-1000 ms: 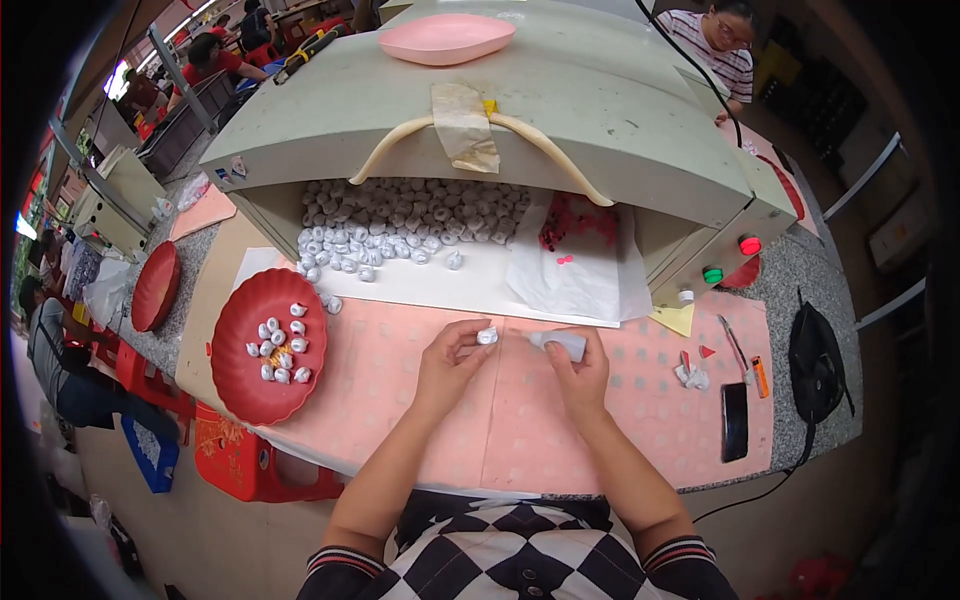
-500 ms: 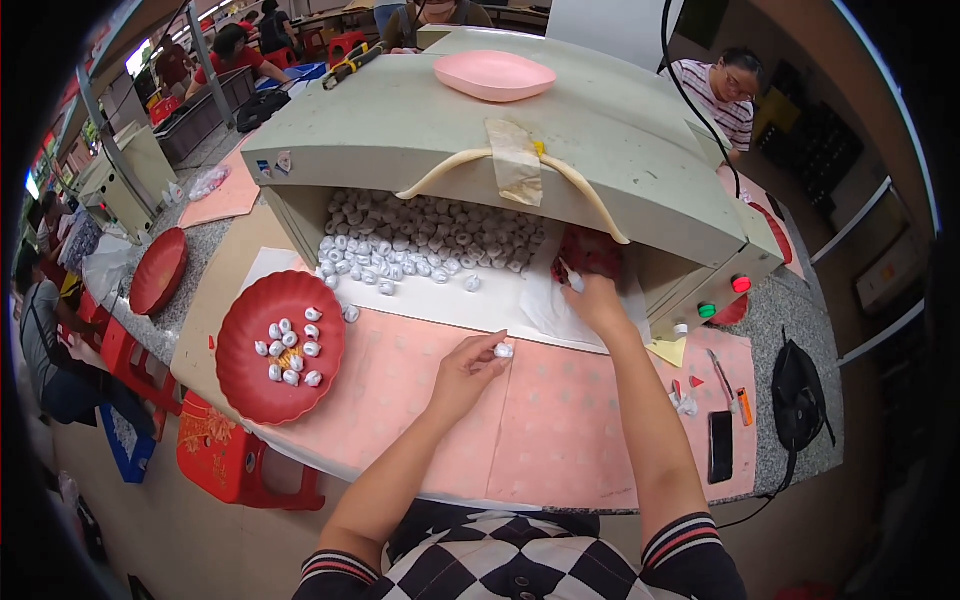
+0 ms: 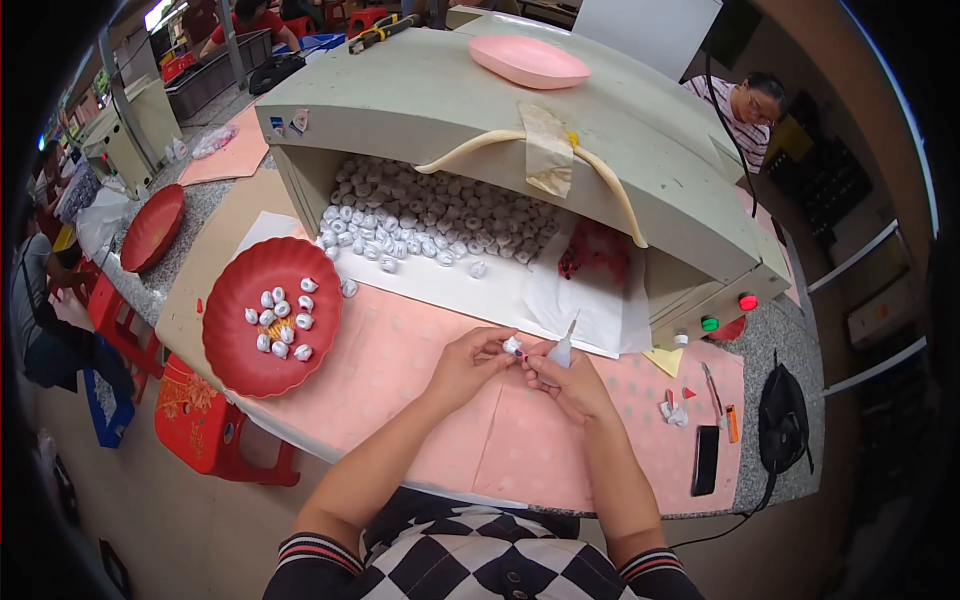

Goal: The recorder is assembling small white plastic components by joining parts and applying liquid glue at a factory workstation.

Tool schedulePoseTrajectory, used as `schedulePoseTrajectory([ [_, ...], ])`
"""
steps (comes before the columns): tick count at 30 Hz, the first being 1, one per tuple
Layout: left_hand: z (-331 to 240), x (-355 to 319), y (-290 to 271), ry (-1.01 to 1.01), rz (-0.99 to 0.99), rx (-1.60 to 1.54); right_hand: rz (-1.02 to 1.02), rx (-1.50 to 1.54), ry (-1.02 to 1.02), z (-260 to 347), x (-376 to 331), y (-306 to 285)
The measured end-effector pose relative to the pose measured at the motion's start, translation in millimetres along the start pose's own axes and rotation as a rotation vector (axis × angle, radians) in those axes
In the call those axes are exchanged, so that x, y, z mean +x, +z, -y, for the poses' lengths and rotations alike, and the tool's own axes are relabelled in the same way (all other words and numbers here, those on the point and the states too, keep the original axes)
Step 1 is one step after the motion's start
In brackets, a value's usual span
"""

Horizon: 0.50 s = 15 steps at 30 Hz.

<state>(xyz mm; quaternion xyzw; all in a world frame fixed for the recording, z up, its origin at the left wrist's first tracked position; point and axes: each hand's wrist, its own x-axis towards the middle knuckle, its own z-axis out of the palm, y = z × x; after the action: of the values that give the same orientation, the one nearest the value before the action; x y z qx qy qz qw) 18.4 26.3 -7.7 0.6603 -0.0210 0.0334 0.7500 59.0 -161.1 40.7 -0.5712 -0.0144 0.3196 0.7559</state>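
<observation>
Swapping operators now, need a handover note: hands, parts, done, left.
Left hand: grip on a small white piece.
Right hand: pinching a white paper strip against that piece, over the pink mat.
Done: about nine wrapped pieces in the red tray.
Left: a big pile of white pieces under the machine hood, red bits beside it.

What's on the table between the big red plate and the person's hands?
Nothing: in the head view only bare pink mat lies between the red plate and the left hand, whose fingers hold a small white piece.
</observation>
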Motion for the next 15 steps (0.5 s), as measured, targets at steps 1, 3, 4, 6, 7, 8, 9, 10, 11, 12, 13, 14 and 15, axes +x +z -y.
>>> schedulePoseTrajectory([
  [1,0.0,0.0,0.1,0.008,0.013,0.002,-0.006,-0.004,0.001,-2.6,2.0,0.7],
  [3,0.1,-0.9,0.9,0.016,0.026,0.015,-0.015,0.000,0.003,-6.2,3.5,1.5],
  [4,0.1,-0.9,1.4,0.031,0.031,0.023,-0.020,0.005,-0.004,-6.7,4.1,1.2],
  [6,0.7,-0.2,0.9,0.025,0.048,0.023,-0.027,0.013,-0.011,-9.1,4.8,-0.5],
  [7,0.8,0.1,0.5,0.023,0.064,0.019,-0.022,0.019,-0.027,-11.3,5.3,-1.9],
  [8,0.8,0.2,0.1,0.019,0.067,0.022,-0.017,0.024,-0.043,-13.1,5.6,-2.8],
  [9,0.6,0.4,-0.2,0.028,0.067,0.012,-0.019,0.029,-0.042,-14.2,5.8,-2.9],
  [10,0.0,0.4,-0.2,0.035,0.070,0.001,-0.027,0.028,-0.042,-15.5,6.0,-2.5],
  [11,-1.1,0.1,0.3,0.031,0.076,0.003,-0.034,0.028,-0.043,-16.6,6.1,-2.5],
  [12,-3.0,-0.7,0.8,0.038,0.067,0.004,-0.039,0.033,-0.043,-18.0,6.6,-3.2],
  [13,-5.3,-1.2,1.8,0.046,0.058,0.005,-0.040,0.016,-0.055,-19.4,7.7,-4.7],
  [14,-7.2,-1.9,2.3,0.043,0.063,0.007,-0.042,-0.002,-0.067,-20.6,7.8,-5.5],
  [15,-9.0,-2.9,2.4,0.047,0.074,-0.028,-0.046,0.002,-0.068,-21.5,6.9,-5.4],
])
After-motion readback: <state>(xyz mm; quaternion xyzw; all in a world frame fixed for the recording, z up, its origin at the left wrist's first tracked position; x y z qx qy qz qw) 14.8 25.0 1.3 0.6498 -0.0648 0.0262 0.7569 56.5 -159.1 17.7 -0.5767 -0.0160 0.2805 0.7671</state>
